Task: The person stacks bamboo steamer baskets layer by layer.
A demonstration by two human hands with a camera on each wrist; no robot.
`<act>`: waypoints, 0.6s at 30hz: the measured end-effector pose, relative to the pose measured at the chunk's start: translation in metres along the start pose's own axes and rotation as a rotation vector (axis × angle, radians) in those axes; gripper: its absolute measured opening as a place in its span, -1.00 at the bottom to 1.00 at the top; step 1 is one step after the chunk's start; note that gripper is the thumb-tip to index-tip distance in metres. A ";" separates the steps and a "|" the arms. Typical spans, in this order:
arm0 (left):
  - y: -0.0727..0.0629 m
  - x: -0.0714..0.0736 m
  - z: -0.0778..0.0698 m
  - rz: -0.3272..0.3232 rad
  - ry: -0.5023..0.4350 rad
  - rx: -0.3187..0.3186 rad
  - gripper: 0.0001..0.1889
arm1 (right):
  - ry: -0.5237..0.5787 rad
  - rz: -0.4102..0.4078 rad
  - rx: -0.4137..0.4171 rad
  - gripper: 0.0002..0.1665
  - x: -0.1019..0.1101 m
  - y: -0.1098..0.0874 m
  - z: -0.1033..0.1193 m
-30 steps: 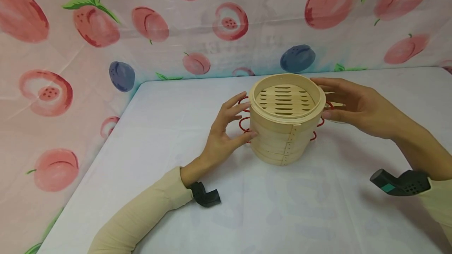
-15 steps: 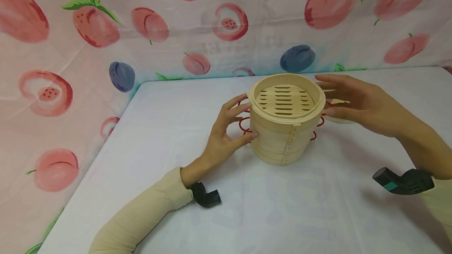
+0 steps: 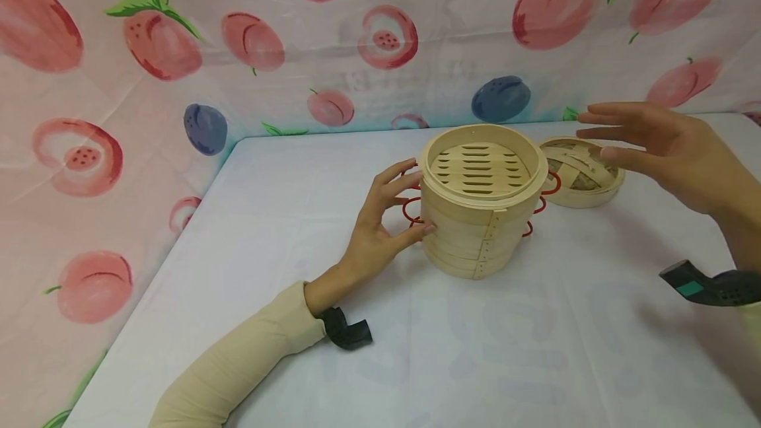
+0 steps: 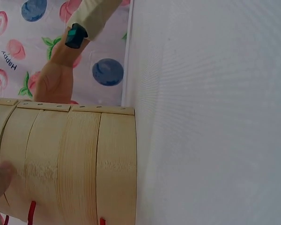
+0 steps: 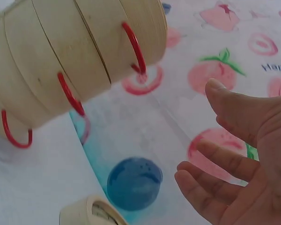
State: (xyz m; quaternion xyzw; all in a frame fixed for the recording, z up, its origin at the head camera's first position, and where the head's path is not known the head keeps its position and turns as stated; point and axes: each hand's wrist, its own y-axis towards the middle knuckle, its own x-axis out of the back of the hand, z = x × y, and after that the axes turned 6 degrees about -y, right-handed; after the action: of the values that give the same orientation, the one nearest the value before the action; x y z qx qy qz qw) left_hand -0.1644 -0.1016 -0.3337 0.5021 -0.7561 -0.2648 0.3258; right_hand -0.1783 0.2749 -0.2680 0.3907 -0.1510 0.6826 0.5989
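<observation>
A stacked bamboo steamer (image 3: 458, 233) stands upright on the white table, its slatted top tier uncovered. Red loop handles (image 3: 551, 183) stick out from both sides. My left hand (image 3: 374, 216) holds the steamer's left side, thumb on the front wall and fingers near the upper rim. In the left wrist view the thumb (image 4: 0, 180) lies against the bamboo bands. Behind the steamer on the right sits a round woven bamboo lid (image 3: 585, 198). My right hand (image 3: 672, 150) is in the air by the lid's right side, fingers extended and holding nothing, apart from the steamer.
A white cloth (image 3: 297, 216) covers the table. Behind and to the left hangs a curtain (image 3: 333, 38) printed with peaches and plums. Black wrist cameras (image 3: 347, 329) are strapped to both forearms.
My right hand has let go of the steamer's right side and moved right and up, uncovering the lid behind. The left hand and the steamer have stayed in place.
</observation>
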 end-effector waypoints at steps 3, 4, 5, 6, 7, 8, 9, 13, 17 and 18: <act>0.000 0.000 0.001 0.003 0.001 -0.002 -0.15 | 0.000 -0.025 -0.051 -0.38 0.001 0.001 -0.013; 0.000 0.000 0.001 0.003 0.002 -0.003 -0.15 | -0.004 -0.029 -0.075 -0.40 0.001 0.001 -0.017; 0.000 0.000 0.001 0.004 0.002 -0.004 -0.15 | -0.006 -0.032 -0.100 -0.42 0.001 0.001 -0.022; 0.000 0.000 0.001 0.005 0.003 -0.005 -0.15 | -0.006 -0.034 -0.122 -0.43 0.001 0.001 -0.026; 0.000 0.000 0.002 0.006 0.003 -0.006 -0.15 | -0.008 -0.036 -0.140 -0.43 0.002 0.001 -0.030; 0.000 0.000 0.002 0.007 0.004 -0.007 -0.15 | -0.013 -0.037 -0.157 -0.44 0.002 0.001 -0.034; 0.000 0.000 0.002 0.007 0.004 -0.008 -0.15 | -0.016 -0.040 -0.170 -0.44 0.002 0.001 -0.037; 0.000 0.000 0.001 0.008 0.009 -0.010 -0.16 | -0.029 -0.054 -0.187 -0.45 0.002 -0.001 -0.051; 0.000 0.000 -0.001 0.008 0.014 -0.008 -0.16 | -0.046 -0.060 -0.223 -0.44 0.001 -0.002 -0.065; 0.000 0.000 -0.001 0.009 0.014 -0.007 -0.17 | -0.049 -0.061 -0.237 -0.44 0.000 -0.003 -0.068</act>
State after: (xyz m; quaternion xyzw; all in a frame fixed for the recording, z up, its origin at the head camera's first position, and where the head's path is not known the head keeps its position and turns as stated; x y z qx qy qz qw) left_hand -0.1642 -0.1016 -0.3331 0.4995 -0.7550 -0.2625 0.3341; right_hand -0.1998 0.3216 -0.3129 0.3380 -0.2331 0.6318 0.6574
